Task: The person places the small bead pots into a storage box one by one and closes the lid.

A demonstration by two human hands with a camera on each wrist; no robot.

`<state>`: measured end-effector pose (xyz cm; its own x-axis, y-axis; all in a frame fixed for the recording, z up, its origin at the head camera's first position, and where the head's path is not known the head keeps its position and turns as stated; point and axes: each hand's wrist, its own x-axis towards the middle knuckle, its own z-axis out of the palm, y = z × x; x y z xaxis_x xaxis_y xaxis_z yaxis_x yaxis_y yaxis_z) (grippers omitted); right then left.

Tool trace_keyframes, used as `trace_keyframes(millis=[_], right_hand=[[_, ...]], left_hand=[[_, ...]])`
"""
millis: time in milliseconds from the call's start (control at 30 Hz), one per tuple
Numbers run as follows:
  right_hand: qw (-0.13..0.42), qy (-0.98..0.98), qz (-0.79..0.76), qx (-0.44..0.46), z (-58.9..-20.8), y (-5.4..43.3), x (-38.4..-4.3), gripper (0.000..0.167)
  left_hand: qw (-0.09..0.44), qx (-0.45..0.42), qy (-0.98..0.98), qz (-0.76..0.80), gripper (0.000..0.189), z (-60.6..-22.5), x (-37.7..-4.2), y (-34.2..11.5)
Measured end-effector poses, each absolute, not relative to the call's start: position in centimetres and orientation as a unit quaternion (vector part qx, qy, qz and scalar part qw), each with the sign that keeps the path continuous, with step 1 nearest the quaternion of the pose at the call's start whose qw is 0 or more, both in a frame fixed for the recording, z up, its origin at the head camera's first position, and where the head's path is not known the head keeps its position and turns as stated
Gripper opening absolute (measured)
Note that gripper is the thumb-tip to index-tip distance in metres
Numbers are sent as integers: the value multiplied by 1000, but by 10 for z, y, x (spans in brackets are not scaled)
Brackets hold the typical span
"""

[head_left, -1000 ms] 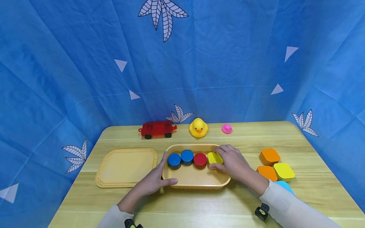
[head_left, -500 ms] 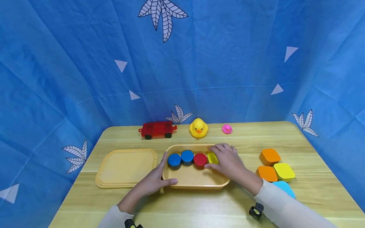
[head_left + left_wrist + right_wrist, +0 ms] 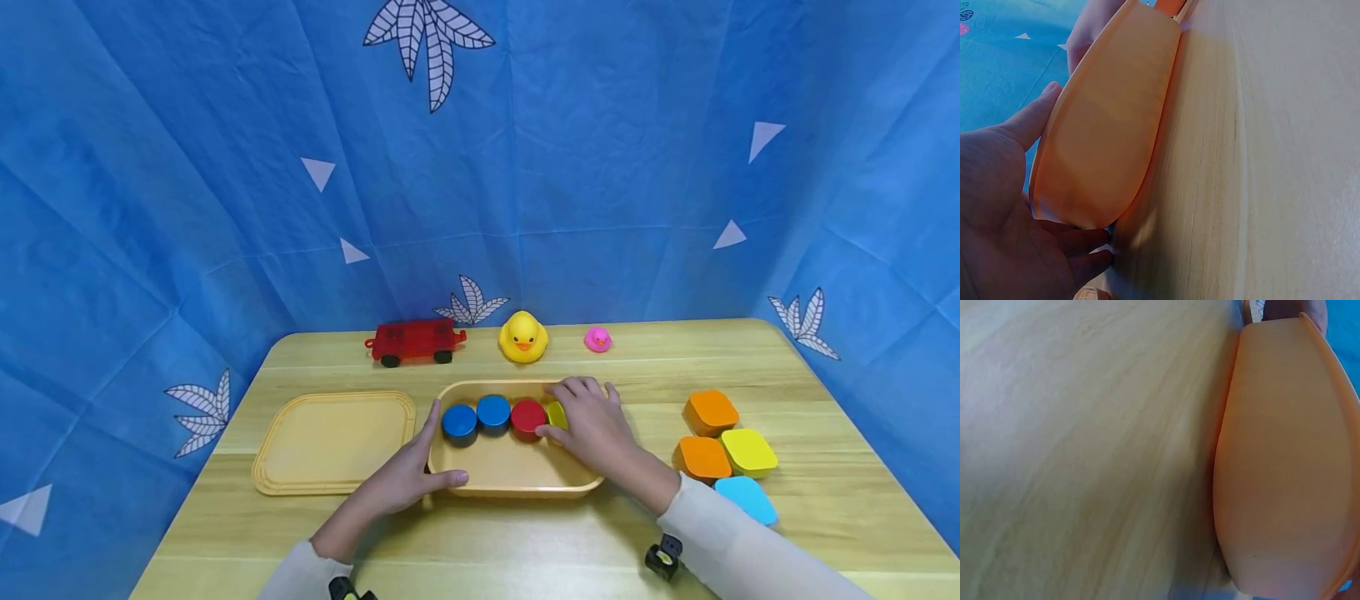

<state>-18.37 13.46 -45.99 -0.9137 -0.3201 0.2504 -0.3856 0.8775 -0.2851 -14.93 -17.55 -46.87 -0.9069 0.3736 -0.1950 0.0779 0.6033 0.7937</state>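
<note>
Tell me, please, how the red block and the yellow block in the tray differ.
The red block shows a round top; the yellow block is mostly covered, its outline hidden. The right hand holds the yellow block between thumb and fingers, not the red block. The red block sits nearer the left hand than the yellow block. Both are inside the tray.

No lettering, number or sign can be read anywhere.
</note>
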Motion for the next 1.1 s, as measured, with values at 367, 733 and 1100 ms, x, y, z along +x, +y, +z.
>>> trace_keyframes(millis=[367, 733, 1100], right_hand=[[95, -942, 248, 206, -456, 153, -179, 61], [117, -927, 296, 201, -452, 189, -173, 62], [87, -933, 304, 171, -449, 228, -160, 65]], left_hand=[[171, 130, 878, 428, 115, -470, -149, -175], [170, 130, 880, 425, 114, -469, -148, -175], [173, 129, 880, 424, 114, -468, -148, -175]])
